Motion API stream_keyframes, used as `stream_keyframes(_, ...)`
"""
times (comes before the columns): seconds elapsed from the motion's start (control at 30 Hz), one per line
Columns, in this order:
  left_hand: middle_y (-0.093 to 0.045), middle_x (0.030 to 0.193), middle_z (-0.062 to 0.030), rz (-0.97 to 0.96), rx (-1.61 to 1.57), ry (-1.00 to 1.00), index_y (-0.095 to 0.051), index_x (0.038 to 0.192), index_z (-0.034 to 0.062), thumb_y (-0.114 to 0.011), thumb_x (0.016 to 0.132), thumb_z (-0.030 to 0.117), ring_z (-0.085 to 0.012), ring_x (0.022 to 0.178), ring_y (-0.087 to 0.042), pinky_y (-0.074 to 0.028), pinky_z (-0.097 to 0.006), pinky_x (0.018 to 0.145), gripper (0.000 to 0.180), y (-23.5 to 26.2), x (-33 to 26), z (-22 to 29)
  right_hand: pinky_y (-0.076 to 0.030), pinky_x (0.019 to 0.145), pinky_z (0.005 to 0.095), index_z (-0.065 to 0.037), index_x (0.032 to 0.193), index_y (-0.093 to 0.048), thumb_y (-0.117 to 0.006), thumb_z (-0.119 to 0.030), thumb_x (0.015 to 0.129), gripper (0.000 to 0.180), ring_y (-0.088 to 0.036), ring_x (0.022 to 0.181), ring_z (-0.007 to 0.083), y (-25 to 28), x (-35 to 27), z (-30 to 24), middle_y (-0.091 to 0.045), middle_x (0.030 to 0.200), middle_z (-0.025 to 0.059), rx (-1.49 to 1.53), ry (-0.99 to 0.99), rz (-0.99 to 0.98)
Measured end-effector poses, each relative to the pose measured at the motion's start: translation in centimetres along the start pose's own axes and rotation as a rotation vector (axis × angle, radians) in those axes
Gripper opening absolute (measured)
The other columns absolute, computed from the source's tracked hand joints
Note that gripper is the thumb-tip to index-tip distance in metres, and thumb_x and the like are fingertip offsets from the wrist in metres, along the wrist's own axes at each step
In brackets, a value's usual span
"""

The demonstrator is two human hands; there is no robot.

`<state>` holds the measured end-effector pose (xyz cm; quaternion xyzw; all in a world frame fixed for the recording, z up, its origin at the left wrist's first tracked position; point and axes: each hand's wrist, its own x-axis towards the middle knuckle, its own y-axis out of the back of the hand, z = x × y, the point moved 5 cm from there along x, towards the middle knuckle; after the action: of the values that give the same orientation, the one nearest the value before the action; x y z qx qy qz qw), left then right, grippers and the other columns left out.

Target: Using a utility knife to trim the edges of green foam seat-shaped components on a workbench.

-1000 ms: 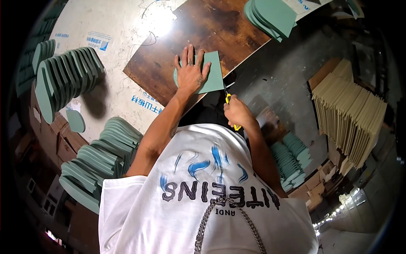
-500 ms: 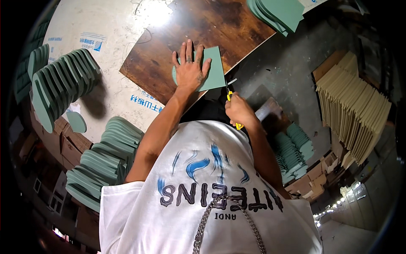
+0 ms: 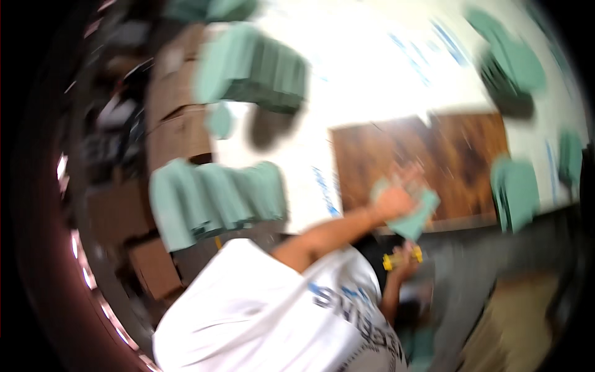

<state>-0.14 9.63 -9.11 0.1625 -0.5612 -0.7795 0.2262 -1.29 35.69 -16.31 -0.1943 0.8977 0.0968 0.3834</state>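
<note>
The view is smeared by motion. My left hand (image 3: pixel 398 199) lies flat, fingers stretched out, on a green foam-like sheet (image 3: pixel 410 227) with one rounded end. That sheet rests on a brown wood-patterned board (image 3: pixel 462 164), and its near corner sticks out past the board's front edge. Just below this corner, my right hand (image 3: pixel 406 263) is closed around a yellow-handled utility knife (image 3: pixel 390 261). Its blade cannot be made out in the blur.
On the white table (image 3: pixel 372 74) stand rows of green cut pieces (image 3: pixel 229 68), with another row (image 3: pixel 217 195) nearer on the left. More green pieces (image 3: pixel 515 189) sit right of the board. Cardboard boxes (image 3: pixel 180 133) line the left; a beige stack (image 3: pixel 514 325) is lower right.
The whole view has swung, so the board and hands appear further right and lower. My left hand stays on the green sheet, and my right still grips the knife.
</note>
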Motion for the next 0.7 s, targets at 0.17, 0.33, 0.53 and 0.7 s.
stream_keyframes(0.17, -0.026, 0.164, -0.0210, 0.083, -0.179, 0.098, -0.051, 0.145, 0.0089, -0.047, 0.102, 0.047, -0.0341, 0.153, -0.023, -0.013, -0.058, 0.122, 0.058, 2.3, -1.5, 1.8, -0.048, 0.065, 0.0250, -0.007, 0.148, -0.047, -0.063, -0.014, 0.101, 0.050, -0.059, 0.075, 0.0116, -4.2, -4.5, -7.5, -0.063, 0.094, 0.0038, 0.104, 0.059, -0.069)
stream_keyframes(0.33, -0.039, 0.155, -0.0251, 0.118, -0.445, 0.357, -0.064, 0.129, 0.0014, -0.063, 0.093, 0.040, -0.0450, 0.140, -0.038, -0.030, -0.058, 0.112, 0.053, 2.2, 1.7, 3.0, -0.049, 0.063, 0.0250, -0.002, 0.137, -0.060, -0.066, -0.015, 0.100, 0.040, -0.058, 0.073, 0.0107, -3.9, -3.9, -14.4, -0.066, 0.093, 0.0048, -0.045, 0.339, 0.126)
stream_keyframes(0.53, -0.069, 0.088, -0.0249, 0.190, -0.806, 0.551, -0.068, 0.098, 0.0012, -0.055, 0.102, 0.041, -0.0391, 0.080, -0.065, -0.051, -0.047, 0.078, 0.042, 7.9, 5.6, -0.7, -0.049, 0.062, 0.0256, 0.002, 0.113, -0.062, -0.073, -0.010, 0.093, 0.025, -0.061, 0.065, 0.0104, -3.8, -3.0, -26.5, -0.064, 0.083, 0.0046, 0.015, 0.622, 0.211)
stream_keyframes(0.7, -0.073, 0.098, -0.0125, 0.158, -1.053, 0.417, -0.067, 0.111, -0.0048, -0.053, 0.105, 0.041, -0.0176, 0.081, -0.067, -0.054, -0.031, 0.073, 0.049, 8.4, 15.2, -7.1, -0.051, 0.065, 0.0292, 0.001, 0.114, -0.054, -0.069, -0.007, 0.094, 0.026, -0.062, 0.068, 0.0144, 3.6, 0.6, -34.1, -0.061, 0.082, 0.0065, 0.473, 0.658, 0.350)
